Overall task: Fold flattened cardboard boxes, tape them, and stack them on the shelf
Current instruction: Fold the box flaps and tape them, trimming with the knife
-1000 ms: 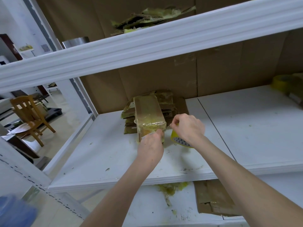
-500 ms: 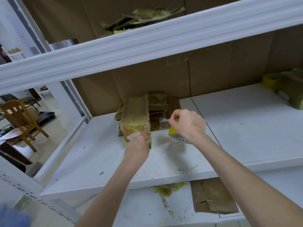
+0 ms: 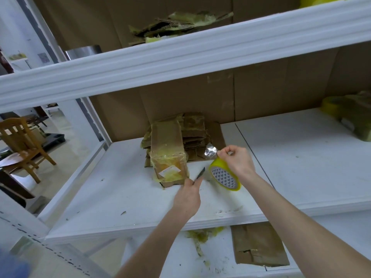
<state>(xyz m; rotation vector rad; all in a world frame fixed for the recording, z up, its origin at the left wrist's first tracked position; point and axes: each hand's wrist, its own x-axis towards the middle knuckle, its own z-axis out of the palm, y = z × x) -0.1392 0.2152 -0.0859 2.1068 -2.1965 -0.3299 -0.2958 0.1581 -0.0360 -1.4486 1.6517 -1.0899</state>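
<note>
Head view: near the middle of the frame a folded cardboard box [image 3: 168, 155] stands on the white shelf board [image 3: 112, 189]. Its near end is wrapped in yellowish tape and carries a small pale label. Touching it from behind, at 1 o'clock, lies a stack of flattened cardboard [image 3: 195, 135], pushed back near the brown cardboard backing of the shelf.

The left hand [image 3: 187, 194] sits at 5 o'clock from the box, just beside its near corner. Its fingers are curled round a thin dark blade [image 3: 200, 173], whose tip points up toward 1 o'clock, between the box and the tape roll.

The right hand [image 3: 237, 163] is at 3 o'clock from the box, fingers bent, gripping a yellow tape roll [image 3: 224, 176] by its upper rim. The roll hangs tilted below the hand, its patterned core facing the camera, lifted off the board. A crumpled clear tape end [image 3: 210, 151] juts from the fingertips toward 10 o'clock, apart from the box.

At 3 o'clock of the frame, well apart on the same shelf level, are a second yellow roll [image 3: 331, 105] and a greenish wrapped bundle [image 3: 356, 121].

Above the white shelf beam [image 3: 180, 57], at 12 o'clock, lie torn cardboard scraps [image 3: 176, 25].

On the lower shelf at 5 o'clock rest a flat cardboard piece [image 3: 259, 245] and tape scraps [image 3: 202, 233].

A wooden chair [image 3: 22, 141] stands on the floor at 9 o'clock.
</note>
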